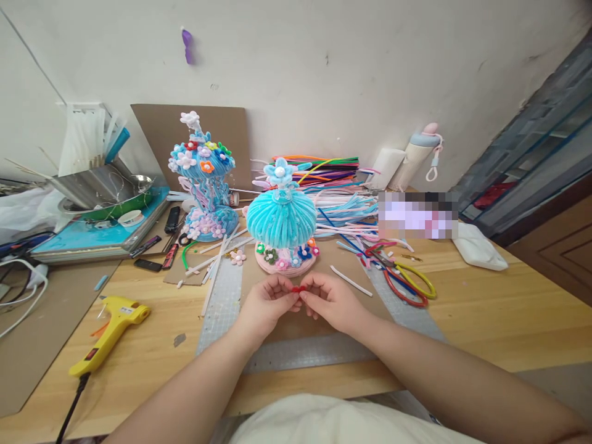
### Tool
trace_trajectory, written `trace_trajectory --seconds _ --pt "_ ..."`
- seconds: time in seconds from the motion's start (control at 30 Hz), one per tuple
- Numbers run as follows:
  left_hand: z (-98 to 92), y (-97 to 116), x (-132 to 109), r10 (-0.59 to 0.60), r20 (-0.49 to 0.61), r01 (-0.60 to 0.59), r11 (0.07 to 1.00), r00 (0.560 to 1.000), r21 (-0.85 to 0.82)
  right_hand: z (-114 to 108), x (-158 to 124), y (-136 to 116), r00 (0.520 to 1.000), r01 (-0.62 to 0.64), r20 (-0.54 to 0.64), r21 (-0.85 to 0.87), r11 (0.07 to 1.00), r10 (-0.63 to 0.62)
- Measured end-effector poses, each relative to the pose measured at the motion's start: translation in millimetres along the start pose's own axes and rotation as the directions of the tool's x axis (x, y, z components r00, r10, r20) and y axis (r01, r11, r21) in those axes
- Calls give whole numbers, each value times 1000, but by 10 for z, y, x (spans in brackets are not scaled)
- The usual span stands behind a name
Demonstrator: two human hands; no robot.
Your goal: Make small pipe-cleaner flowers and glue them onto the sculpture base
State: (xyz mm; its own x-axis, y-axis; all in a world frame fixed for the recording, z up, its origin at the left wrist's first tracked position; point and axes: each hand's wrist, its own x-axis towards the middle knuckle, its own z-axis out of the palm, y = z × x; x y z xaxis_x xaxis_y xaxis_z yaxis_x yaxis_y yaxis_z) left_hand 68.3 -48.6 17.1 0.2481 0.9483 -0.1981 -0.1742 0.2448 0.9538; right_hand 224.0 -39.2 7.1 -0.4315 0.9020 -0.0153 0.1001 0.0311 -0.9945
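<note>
Both hands meet over the grey mat at the near middle of the counter. The left hand and the right hand pinch a small red piece between their fingers, one at each end. Its long axis runs left to right. Both hands are equally near it. The blue dome stands just beyond, farther away.

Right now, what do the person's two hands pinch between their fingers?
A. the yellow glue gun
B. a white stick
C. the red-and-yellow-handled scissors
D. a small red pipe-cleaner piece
D: the left hand and right hand meet on a small red pipe-cleaner piece above the grey cutting mat, while the yellow glue gun lies untouched on the wooden table.
</note>
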Motion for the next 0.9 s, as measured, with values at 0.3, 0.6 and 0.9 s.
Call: trace_trajectory --seconds 0.3,0.6,0.9 --pt "-23 -54 26 30 3 -30 992 1000 122 -21 23 -17 998 -43 41 92 995 40" --pt "-19 -75 -5 101 -45 -69 888 994 455 -5 6 100 999 -23 -25 -126 992 20" --pt "15 -190 21 84 -81 -43 912 993 408 7 10 102 994 52 -69 -341 939 -80"
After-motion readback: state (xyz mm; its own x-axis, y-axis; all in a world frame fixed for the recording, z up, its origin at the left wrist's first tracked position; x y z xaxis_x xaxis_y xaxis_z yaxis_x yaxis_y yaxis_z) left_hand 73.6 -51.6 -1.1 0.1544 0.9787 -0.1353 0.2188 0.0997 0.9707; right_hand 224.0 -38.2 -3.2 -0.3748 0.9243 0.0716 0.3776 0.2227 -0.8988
